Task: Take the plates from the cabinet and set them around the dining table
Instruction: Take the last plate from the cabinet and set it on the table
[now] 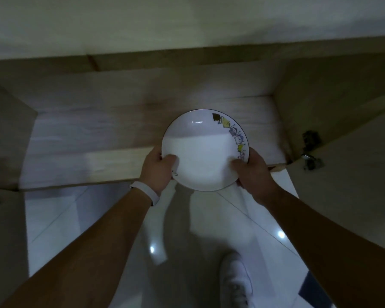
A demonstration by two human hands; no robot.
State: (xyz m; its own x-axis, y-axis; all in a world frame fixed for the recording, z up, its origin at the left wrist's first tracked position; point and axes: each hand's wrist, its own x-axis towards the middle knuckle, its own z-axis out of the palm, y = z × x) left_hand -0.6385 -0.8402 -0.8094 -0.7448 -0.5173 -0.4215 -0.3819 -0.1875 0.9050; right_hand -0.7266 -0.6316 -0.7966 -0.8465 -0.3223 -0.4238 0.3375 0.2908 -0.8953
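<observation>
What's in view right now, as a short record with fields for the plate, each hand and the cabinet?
Plate: round white ceramic plate with dark rim and cartoon border, held face up.
Left hand: grips the plate's left rim, thumb on top.
Right hand: grips the right rim, thumb on top.
Cabinet: pale wooden cabinet, doors open, plate over its front edge.

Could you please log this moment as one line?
left hand: grips plate rim | right hand: grips plate rim | plate: at cabinet shelf front edge

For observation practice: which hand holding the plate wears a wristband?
The left hand, with a white wristband; the right hand has none. Both hold the plate.
</observation>
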